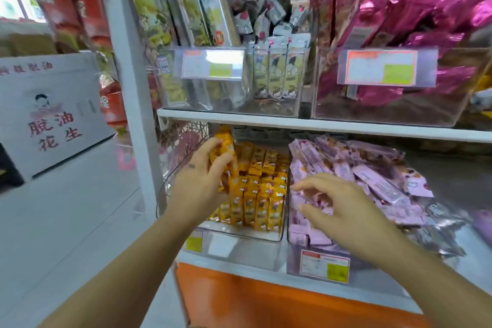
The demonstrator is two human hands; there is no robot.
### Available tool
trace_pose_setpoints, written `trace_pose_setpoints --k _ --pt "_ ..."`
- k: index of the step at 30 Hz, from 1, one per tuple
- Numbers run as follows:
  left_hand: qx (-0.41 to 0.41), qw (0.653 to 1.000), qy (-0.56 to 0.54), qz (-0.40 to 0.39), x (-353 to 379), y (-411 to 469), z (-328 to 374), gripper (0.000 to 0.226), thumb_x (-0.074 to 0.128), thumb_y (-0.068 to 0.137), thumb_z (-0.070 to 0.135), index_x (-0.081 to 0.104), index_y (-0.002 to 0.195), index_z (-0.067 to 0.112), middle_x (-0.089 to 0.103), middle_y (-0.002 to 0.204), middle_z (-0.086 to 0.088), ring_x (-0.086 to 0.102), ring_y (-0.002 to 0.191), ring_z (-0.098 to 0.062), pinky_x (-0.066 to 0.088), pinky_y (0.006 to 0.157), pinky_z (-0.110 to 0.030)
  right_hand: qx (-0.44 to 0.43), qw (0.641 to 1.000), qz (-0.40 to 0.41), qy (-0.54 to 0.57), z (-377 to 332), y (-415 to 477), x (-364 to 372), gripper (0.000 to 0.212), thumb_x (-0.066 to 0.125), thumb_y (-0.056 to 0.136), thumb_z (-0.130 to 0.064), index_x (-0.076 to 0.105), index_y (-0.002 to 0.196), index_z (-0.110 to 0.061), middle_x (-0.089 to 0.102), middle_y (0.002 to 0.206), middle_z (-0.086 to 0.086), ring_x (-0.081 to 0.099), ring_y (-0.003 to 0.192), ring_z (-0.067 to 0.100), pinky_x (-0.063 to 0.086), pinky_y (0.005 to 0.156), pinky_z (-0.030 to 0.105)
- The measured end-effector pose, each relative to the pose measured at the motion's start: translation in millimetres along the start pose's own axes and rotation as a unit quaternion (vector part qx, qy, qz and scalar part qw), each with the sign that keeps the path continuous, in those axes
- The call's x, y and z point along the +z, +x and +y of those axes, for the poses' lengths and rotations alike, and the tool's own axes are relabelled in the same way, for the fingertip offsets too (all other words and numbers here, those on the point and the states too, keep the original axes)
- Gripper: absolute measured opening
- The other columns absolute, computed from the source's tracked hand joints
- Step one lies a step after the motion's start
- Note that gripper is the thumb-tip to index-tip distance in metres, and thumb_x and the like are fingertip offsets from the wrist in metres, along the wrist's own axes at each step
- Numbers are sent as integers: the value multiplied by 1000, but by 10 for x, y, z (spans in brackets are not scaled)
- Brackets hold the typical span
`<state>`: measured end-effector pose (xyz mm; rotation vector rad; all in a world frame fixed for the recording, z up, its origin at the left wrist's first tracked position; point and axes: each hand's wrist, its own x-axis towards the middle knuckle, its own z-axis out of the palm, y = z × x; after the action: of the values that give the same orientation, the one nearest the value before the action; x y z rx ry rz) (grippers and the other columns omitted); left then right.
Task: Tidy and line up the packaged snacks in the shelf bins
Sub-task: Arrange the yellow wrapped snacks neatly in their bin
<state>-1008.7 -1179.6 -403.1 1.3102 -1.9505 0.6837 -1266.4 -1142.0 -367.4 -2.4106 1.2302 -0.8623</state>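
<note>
On the lower shelf a clear bin [239, 245] holds several orange snack packs [262, 194] standing in rows. My left hand [202, 181] grips a few orange packs [225, 148] at the bin's left side, lifted above the rows. Beside it on the right, a second clear bin [298, 261] is piled with pale purple snack packs [372, 176] lying at mixed angles. My right hand [343, 205] hovers over the purple packs with fingers loosely spread, fingertips near the divide between the two bins, holding nothing.
The upper shelf [292, 124] carries clear bins with tall yellow-green packs [277, 72], small white-and-red packs [266, 8] and magenta foil bags [415, 13]. A white upright post [127, 61] stands left. A white carton [48, 112] sits further left. An orange base panel [266, 303] runs below.
</note>
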Motion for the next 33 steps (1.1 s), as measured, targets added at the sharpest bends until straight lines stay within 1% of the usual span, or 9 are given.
trace_pose_setpoints --k 5,7,10,14,20,22,25,30,33 --pt "89 993 72 36 383 372 -129 33 50 76 18 47 110 20 38 119 -10 53 84 -31 46 45 -33 -9 1000 8 -2 63 208 105 22 61 87 -33 52 99 -50 50 103 -34 42 99 -20 28 78 -5" --pt "119 989 93 -2 544 448 -173 44 59 72 12 46 113 22 37 119 -10 54 81 -33 49 50 -36 -12 1000 7 -5 86 251 129 24 61 87 -32 50 97 -51 48 101 -36 40 98 -25 27 78 -6" --pt "171 975 75 -121 746 454 -228 74 77 63 9 39 122 28 26 148 -6 35 122 -34 52 75 -45 -17 1000 3 -6 128 298 147 24 62 87 -32 50 97 -51 47 104 -38 40 103 -23 27 82 -6" --pt "164 958 56 -230 784 396 -265 65 57 80 20 28 136 38 0 159 3 -1 142 -30 28 107 -54 -20 1000 8 -8 170 368 177 23 63 86 -31 55 98 -48 52 103 -34 45 103 -16 31 82 -1" --pt "114 960 46 -250 750 269 -380 83 53 88 -1 17 145 47 -17 154 8 -12 145 -33 22 110 -57 -27 999 17 8 182 462 206 25 65 84 -29 55 95 -49 54 100 -35 46 102 -18 30 85 -3" --pt "133 966 54 -214 731 272 -323 97 61 71 -15 31 143 43 -5 155 3 1 145 -39 27 106 -60 -24 999 21 10 191 469 205 25 66 84 -29 56 95 -49 54 99 -35 46 102 -19 29 84 -4" --pt "107 981 60 -149 729 272 -239 82 76 53 -12 61 122 30 33 148 -13 26 136 -43 38 93 -66 -21 1000 21 6 199 453 198 21 66 84 -29 61 99 -42 55 100 -33 47 102 -16 32 84 -2" --pt "35 986 40 -161 678 308 -115 76 74 55 -14 64 112 34 32 149 -13 10 136 -32 25 99 -71 -15 1000 20 -7 184 401 96 23 63 85 -31 55 96 -49 55 98 -33 48 97 -15 34 80 0" --pt "41 988 19 -147 591 326 -74 68 73 57 -14 66 103 35 42 140 -10 28 131 -36 31 97 -73 -15 999 34 -5 154 356 -12 23 65 86 -29 56 96 -48 55 95 -33 48 98 -16 32 79 -3"
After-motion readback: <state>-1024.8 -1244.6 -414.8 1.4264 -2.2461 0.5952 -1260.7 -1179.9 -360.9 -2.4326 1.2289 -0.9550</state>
